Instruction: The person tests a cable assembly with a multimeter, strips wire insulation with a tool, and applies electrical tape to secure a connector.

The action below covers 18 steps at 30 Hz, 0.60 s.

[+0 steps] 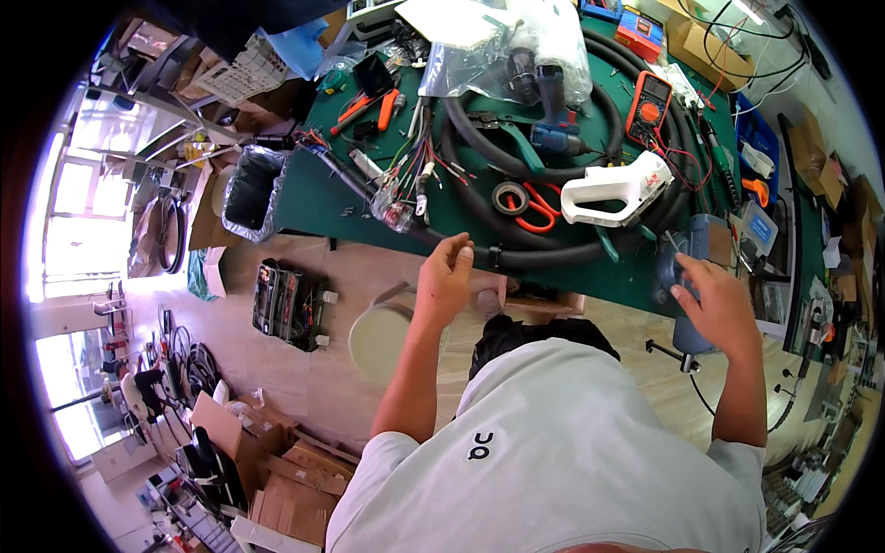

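My left hand (445,281) is at the bench's front edge, close to a thick black cable (530,262). Its fingers are loosely bent, the thumb apart, and nothing shows in them. Over a blue-grey vise-like tool (671,276) at the right, my right hand (712,302) is closed around something thin, mostly hidden. The cable lies in a big coil, and its stripped end fans into coloured wires (422,158). A white charging-gun handle (613,192) rests on the coil. Red-handled scissors (537,214) and a roll of black tape (509,198) lie inside it.
On the green bench (318,207) are a cordless drill (553,120), green-handled pliers (523,147), an orange multimeter (649,108) and plastic bags (489,55). A lined bin (253,189) stands left of it. A round stool (383,341) and a black crate (290,306) are on the floor.
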Available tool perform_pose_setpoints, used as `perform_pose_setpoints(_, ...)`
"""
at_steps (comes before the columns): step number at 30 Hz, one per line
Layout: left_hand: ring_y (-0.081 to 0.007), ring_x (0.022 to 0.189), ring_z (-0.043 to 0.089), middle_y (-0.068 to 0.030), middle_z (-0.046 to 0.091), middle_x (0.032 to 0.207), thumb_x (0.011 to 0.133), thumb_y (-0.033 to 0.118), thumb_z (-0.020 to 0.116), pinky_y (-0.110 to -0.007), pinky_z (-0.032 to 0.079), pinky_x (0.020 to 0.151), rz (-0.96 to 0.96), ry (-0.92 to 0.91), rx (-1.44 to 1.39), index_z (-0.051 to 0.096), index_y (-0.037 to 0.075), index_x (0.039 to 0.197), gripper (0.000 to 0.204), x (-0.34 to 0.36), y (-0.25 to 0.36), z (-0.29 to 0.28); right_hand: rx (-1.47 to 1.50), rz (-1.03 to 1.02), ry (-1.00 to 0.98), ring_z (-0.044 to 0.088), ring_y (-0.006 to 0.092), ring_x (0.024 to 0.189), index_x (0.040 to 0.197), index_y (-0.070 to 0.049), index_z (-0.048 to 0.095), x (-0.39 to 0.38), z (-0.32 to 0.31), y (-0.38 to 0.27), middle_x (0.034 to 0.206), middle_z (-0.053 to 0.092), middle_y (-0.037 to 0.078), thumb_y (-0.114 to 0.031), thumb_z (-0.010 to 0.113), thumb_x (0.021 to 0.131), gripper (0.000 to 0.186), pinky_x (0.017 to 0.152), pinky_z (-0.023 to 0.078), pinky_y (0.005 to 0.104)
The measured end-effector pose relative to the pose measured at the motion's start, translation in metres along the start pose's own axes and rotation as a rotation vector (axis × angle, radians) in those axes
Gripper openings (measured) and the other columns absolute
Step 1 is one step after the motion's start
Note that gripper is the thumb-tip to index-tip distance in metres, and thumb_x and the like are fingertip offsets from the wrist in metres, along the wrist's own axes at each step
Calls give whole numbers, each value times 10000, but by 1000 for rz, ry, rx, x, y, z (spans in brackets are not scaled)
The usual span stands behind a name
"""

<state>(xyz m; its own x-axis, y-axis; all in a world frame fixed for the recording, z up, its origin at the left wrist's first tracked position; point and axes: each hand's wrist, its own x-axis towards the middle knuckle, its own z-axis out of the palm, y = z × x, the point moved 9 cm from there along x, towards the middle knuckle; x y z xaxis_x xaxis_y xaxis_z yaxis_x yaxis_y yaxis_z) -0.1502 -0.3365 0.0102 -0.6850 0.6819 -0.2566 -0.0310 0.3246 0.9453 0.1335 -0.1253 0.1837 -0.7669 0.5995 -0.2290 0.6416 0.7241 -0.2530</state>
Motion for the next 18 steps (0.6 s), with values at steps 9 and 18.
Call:
perform_pose_setpoints(9,-182,1000,641,-141,669,1126,1002,133,524,-300,497,906,27,313,29,566,-69,1244,318,-64,-18,-52,150,-241,-64,652,314,898,1248,-51,584,-4,40,-33,993,672,132,-234,673,879,422,757,520,406)
perform_pose_setpoints(18,-140,888,644,-114,683,1052,983,181,539,-271,507,755,-80,511,-93,598,-54,1196,323,-57,-35,-122,331,-287,-184,653,333,915,1219,-23,600,4,95,-49,1006,680,148,-266,656,890,414,780,517,419)
